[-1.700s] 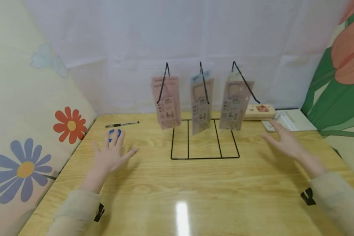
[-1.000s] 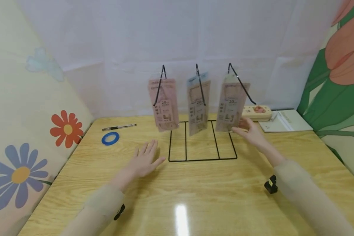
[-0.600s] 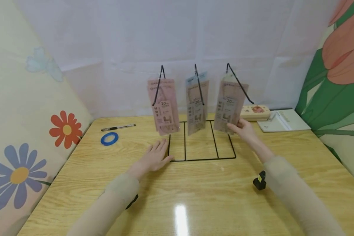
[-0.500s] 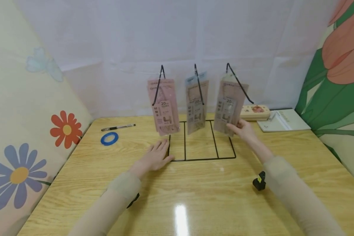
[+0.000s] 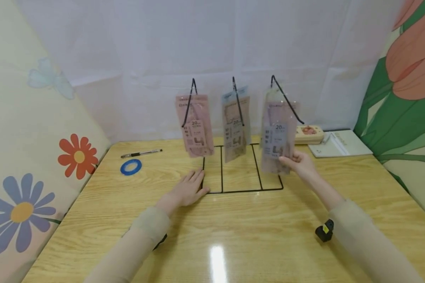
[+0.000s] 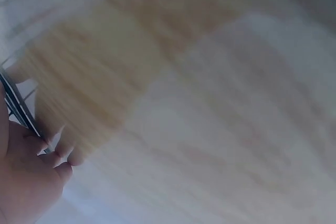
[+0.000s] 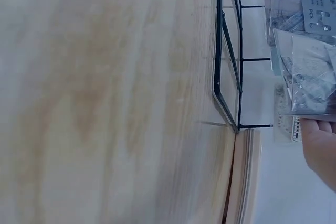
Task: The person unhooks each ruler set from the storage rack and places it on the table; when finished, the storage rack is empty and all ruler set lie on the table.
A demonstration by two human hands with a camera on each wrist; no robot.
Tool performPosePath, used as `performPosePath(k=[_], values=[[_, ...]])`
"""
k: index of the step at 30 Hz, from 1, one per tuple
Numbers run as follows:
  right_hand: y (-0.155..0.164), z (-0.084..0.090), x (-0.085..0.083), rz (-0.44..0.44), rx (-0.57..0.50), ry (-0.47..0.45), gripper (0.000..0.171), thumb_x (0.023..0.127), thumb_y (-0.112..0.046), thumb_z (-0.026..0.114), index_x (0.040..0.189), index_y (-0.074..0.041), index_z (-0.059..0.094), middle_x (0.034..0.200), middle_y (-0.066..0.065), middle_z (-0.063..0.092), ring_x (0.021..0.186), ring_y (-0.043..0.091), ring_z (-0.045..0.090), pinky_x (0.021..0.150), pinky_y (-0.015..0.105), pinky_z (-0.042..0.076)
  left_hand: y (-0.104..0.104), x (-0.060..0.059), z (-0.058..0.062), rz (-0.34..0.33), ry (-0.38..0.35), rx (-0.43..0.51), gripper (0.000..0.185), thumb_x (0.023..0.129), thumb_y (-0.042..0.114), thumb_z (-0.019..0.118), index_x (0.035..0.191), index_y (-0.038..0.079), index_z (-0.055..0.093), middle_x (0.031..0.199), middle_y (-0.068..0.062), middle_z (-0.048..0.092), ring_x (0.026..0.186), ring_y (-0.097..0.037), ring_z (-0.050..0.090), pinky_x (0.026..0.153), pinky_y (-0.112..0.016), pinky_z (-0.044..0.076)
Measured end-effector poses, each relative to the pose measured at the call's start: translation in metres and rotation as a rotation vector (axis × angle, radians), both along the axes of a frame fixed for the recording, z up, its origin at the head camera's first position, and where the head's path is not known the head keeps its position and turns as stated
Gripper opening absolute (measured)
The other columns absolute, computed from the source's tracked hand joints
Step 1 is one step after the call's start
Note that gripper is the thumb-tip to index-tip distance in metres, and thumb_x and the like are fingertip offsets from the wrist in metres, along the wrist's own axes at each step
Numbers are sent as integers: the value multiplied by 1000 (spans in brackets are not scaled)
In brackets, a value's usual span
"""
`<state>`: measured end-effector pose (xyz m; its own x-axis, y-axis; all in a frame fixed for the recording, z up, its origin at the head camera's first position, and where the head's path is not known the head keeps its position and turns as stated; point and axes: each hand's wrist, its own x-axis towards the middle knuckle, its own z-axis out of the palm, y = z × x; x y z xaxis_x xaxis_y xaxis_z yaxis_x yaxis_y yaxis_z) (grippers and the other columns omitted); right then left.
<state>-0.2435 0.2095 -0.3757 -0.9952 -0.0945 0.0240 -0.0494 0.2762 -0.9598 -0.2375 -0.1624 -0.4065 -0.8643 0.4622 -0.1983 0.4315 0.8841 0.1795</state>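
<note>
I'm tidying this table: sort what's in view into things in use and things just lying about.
In use: right packet, pinched by the right hand; wire rack, base touched by the left hand.
Lying about: pen, tape ring, case, notebook.

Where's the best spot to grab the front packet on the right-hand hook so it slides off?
Probably the lower edge of the front packet, pinched from its right side, where the right hand holds it: it hangs flat and free there, and the hook slopes forward, so pull toward you.
</note>
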Motion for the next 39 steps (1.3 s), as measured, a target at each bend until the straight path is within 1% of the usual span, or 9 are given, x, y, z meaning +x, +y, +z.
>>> performPosePath(k=[3,15,19,23,28,31,33,37,39], values=[[6,0,13,16,-17,-9,46,92,-23,62,121,13,55,88,-21,68,83,-8,62,76,14,52,1,-1,0,-6,-2,-11,71,101,45,32,149,-3,11,157,-21,10,144,-41,11,117,-54,15],[38,0,93,75,63,-35,31,91,-22,63,112,0,66,92,-21,70,87,-1,66,80,17,50,4,-4,2,-20,10,-14,72,101,45,33,149,-5,12,156,-22,11,144,-40,11,119,-50,14],[53,0,118,40,57,-37,15,92,-15,61,103,-13,72,91,-22,70,85,-1,66,76,17,51,4,-4,3,-19,21,-25,72,101,45,33,149,-5,13,156,-22,11,144,-40,12,119,-50,15],[72,-3,134,3,-14,-28,25,93,-7,58,96,-27,72,90,-20,71,84,-1,67,73,14,51,4,-3,3,-22,11,-33,72,101,45,32,149,-5,12,157,-22,10,145,-39,11,119,-50,14],[100,-4,137,-23,-107,-22,31,95,-5,53,99,-30,70,91,-18,72,82,1,69,71,14,53,4,-3,3,-19,6,-23,72,101,45,33,149,-5,12,156,-22,10,145,-39,10,119,-49,14],[115,-2,131,-61,-73,-71,25,95,-10,55,102,-31,67,90,-20,71,80,2,69,70,17,55,4,-4,3,-18,1,-16,72,101,45,33,148,-5,12,156,-23,10,145,-40,10,119,-50,14],[121,0,125,-82,45,-128,21,95,-18,57,115,-19,64,87,-22,70,78,2,68,69,20,56,5,-4,3,-19,0,-16,72,101,45,33,148,-6,12,156,-23,10,144,-40,10,119,-50,14],[121,1,109,-39,270,-258,58,94,-30,58,132,11,45,86,-18,69,75,3,65,67,24,55,4,-4,3,-13,-1,-17,72,101,45,33,148,-5,13,156,-23,11,144,-40,11,119,-50,15],[118,-1,99,10,330,-304,63,94,-32,57,132,16,42,86,-10,69,73,4,63,66,24,53,4,-3,2,-9,0,-18,72,101,45,33,148,-5,14,156,-23,11,144,-39,11,119,-50,15]])
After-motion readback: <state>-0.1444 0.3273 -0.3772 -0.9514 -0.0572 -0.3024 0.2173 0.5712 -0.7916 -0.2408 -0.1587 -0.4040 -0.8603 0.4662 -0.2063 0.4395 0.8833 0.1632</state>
